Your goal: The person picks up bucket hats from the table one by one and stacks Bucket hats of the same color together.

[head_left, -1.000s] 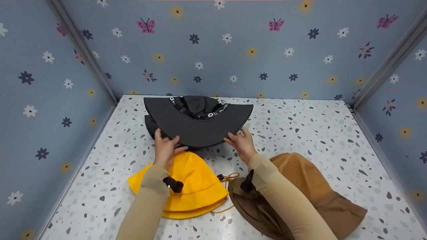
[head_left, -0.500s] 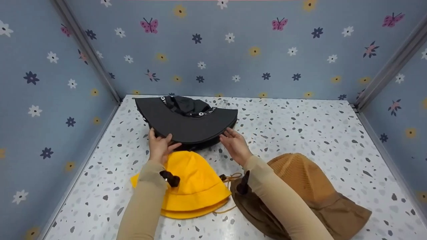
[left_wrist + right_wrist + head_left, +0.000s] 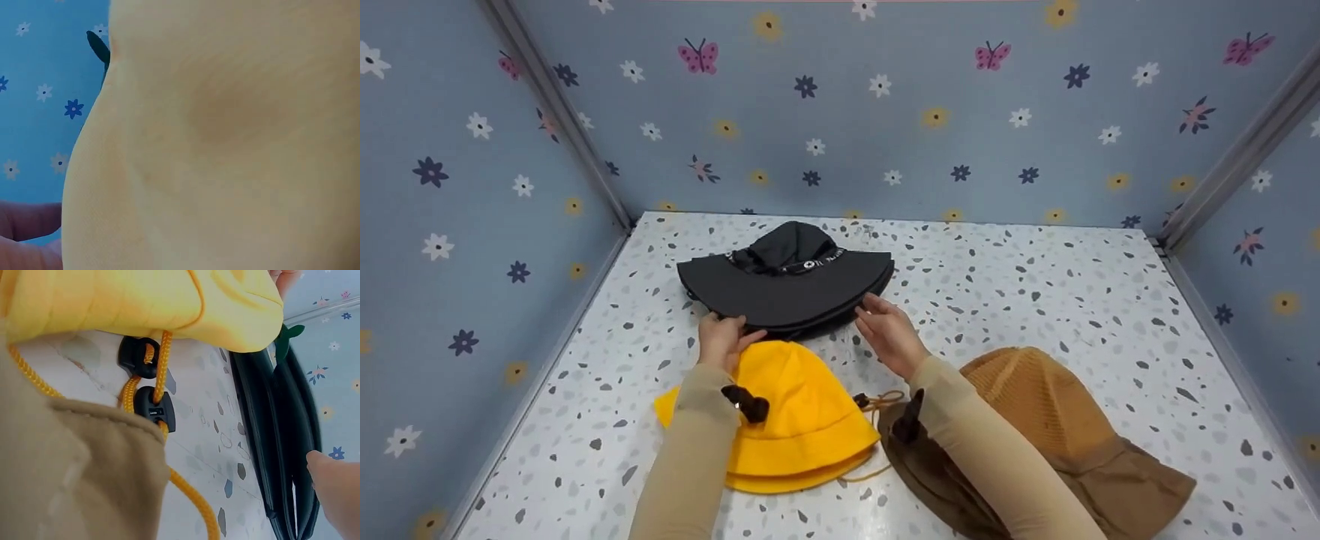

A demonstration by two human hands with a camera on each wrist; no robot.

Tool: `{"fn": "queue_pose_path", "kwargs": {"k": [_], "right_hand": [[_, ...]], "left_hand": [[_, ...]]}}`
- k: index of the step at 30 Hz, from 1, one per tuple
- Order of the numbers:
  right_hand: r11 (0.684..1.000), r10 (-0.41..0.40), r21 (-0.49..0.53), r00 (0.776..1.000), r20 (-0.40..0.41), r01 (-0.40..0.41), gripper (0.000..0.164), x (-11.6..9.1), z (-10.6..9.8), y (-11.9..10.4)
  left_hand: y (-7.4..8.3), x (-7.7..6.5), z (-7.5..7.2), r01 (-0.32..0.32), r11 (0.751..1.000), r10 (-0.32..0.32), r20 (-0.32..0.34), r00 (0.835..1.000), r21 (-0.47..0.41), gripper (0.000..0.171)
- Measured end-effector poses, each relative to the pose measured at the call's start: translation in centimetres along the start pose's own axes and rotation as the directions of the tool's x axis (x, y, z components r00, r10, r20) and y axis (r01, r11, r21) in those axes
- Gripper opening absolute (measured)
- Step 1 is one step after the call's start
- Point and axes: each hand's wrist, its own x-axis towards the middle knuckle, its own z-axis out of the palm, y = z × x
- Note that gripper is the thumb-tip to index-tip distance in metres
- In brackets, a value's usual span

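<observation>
A black wide-brimmed hat (image 3: 787, 292) lies toward the back of the speckled table, crown up, with white lettering on its band. My left hand (image 3: 720, 341) pinches the front left edge of its brim, thumb side over the edge. At the front right of the brim, my right hand (image 3: 891, 334) has its fingers loosely extended, fingertips right at the edge. In the right wrist view the dark brim (image 3: 270, 439) shows layered edges beside the right hand (image 3: 337, 495). A sleeve fills most of the left wrist view and hides the left hand's grip.
A yellow bucket hat (image 3: 799, 405) sits under and beside the left forearm. The brown hat (image 3: 1057, 405) lies at front right, partly behind the right forearm. Between them runs a cord with black stoppers (image 3: 154, 408). Flower-patterned walls (image 3: 840, 112) enclose the table.
The black hat's raised front brim has come down and its crown now stands up behind it. Both hands moved lower with it; the right fingers loosened from the brim.
</observation>
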Motion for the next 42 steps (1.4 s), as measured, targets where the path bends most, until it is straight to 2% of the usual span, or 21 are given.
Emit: {"fn": "queue_pose_path", "kwargs": {"k": [6, 11, 14, 18, 22, 24, 28, 31, 34, 42], "right_hand": [[0.999, 0.013, -0.031, 0.999, 0.035, -0.012, 0.064, -0.4, -0.3, 0.5], [0.998, 0.027, -0.052, 0.999, 0.039, -0.025, 0.063, -0.6, -0.6, 0.9], [0.998, 0.039, -0.057, 0.999, 0.026, -0.038, 0.064, -0.6, -0.7, 1.0], [0.998, 0.044, -0.045, 0.999, 0.007, -0.043, 0.066, -0.6, -0.8, 1.2], [0.999, 0.039, -0.026, 0.999, 0.008, -0.039, 0.066, -0.6, -1.0, 1.3], [0.999, 0.041, -0.014, 0.999, 0.005, -0.041, 0.067, -0.6, -1.1, 1.3], [0.998, 0.049, 0.025, 0.999, -0.008, -0.049, 0.068, -0.7, -1.1, 1.4], [0.996, 0.066, 0.064, 0.997, -0.034, -0.064, 0.069, -0.8, -1.1, 1.4], [0.992, 0.086, 0.097, 0.994, -0.072, -0.079, 0.071, -0.9, -1.2, 1.2], [0.986, 0.103, 0.15, 0.982, -0.16, -0.079, 0.081, -1.3, -1.6, 0.5]], "left_hand": [[-1.0, 0.9, -0.3, 0.036, 0.995, -0.034, -0.02, 0.999, 0.092, 0.082], [-1.0, 1.2, -0.2, 0.062, 0.988, -0.059, -0.025, 0.998, 0.14, 0.082], [-0.8, 1.2, 0.0, 0.044, 0.992, -0.041, -0.031, 0.999, 0.115, 0.081], [-0.6, 1.3, 0.4, 0.023, 0.999, -0.022, -0.066, 0.998, 0.025, 0.08], [-0.6, 1.5, 0.6, 0.04, 0.999, -0.043, -0.141, 0.989, -0.02, 0.077], [-0.7, 1.8, 0.6, 0.05, 0.998, -0.056, -0.157, 0.986, -0.046, 0.078], [-1.1, 2.4, 0.5, 0.057, 0.996, -0.068, -0.155, 0.986, -0.072, 0.078], [-1.4, 2.7, 0.6, 0.049, 0.998, -0.053, -0.157, 0.986, -0.03, 0.066], [-1.4, 2.6, 0.8, 0.041, 0.999, -0.04, -0.137, 0.99, 0.004, 0.063], [-0.3, 1.5, 2.0, 0.066, 0.997, -0.067, -0.016, 0.998, -0.041, 0.081]]}}
